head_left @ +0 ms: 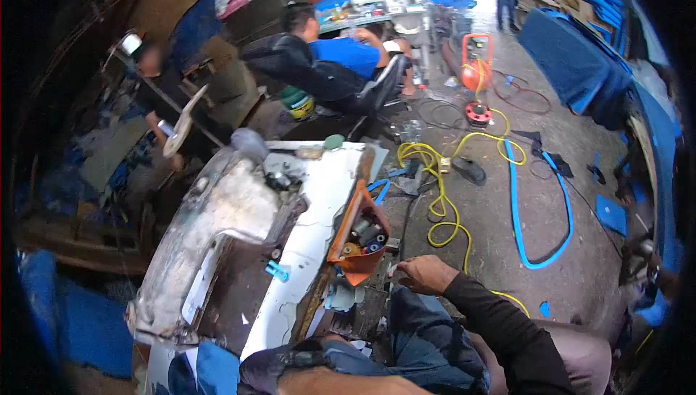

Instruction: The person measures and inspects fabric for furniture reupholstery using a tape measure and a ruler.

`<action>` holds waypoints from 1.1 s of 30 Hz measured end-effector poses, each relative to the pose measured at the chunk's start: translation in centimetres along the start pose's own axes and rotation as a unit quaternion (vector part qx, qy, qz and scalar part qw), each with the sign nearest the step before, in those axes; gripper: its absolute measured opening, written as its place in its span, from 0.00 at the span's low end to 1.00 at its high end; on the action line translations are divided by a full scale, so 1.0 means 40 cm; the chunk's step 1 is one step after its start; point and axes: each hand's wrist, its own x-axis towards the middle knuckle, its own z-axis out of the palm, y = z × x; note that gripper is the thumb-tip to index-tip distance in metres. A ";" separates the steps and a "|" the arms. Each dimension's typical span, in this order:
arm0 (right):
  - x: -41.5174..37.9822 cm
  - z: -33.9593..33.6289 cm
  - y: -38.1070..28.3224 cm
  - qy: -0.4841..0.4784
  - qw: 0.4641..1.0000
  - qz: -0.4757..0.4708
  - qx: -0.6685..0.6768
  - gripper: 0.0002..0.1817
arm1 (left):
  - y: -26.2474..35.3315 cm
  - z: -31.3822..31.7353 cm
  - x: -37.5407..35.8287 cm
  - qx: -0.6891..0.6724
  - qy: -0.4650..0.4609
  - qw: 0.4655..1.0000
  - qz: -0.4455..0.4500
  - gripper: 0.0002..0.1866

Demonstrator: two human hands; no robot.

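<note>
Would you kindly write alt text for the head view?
A seated person's right hand rests beside an orange tray of thread spools, next to a worn sewing machine. Yellow and blue hoses snake across the concrete floor.

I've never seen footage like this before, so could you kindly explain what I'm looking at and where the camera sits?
There is one picture, from a camera worn on a person's head, looking forward and down; the wide lens bends the edges. The person sits at an old, worn sewing machine on a white table. Their right hand, in a dark sleeve, rests on denim cloth over the lap, its grip open, holding nothing. The left hand shows only as a forearm at the bottom edge, so its grip cannot be judged. An orange tray of thread spools hangs at the table's side. On the floor beyond lie a yellow hose and a blue hose. Another person in a blue shirt sits further back.
</note>
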 end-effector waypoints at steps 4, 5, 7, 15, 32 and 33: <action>0.003 -0.014 -0.017 -0.002 1.000 -0.027 0.012 0.14 | 0.034 0.001 0.003 0.101 -0.005 0.994 0.049 0.37; 0.024 -0.026 -0.024 0.005 1.000 -0.016 0.003 0.14 | 0.035 0.002 0.005 0.141 -0.011 0.988 0.060 0.36; 0.036 -0.022 -0.022 -0.022 1.000 -0.016 -0.004 0.15 | 0.048 -0.018 0.006 0.221 -0.021 0.971 0.084 0.33; 0.014 -0.027 -0.012 -0.004 1.000 -0.018 0.003 0.14 | 0.071 -0.012 0.026 0.252 0.034 0.963 0.086 0.24; 0.015 -0.008 -0.009 0.007 1.000 -0.014 0.008 0.14 | 0.079 -0.013 0.033 0.242 0.061 0.963 0.102 0.15; 0.015 -0.010 -0.009 0.006 1.000 -0.013 0.009 0.14 | 0.057 -0.011 0.022 0.236 0.070 0.962 0.120 0.15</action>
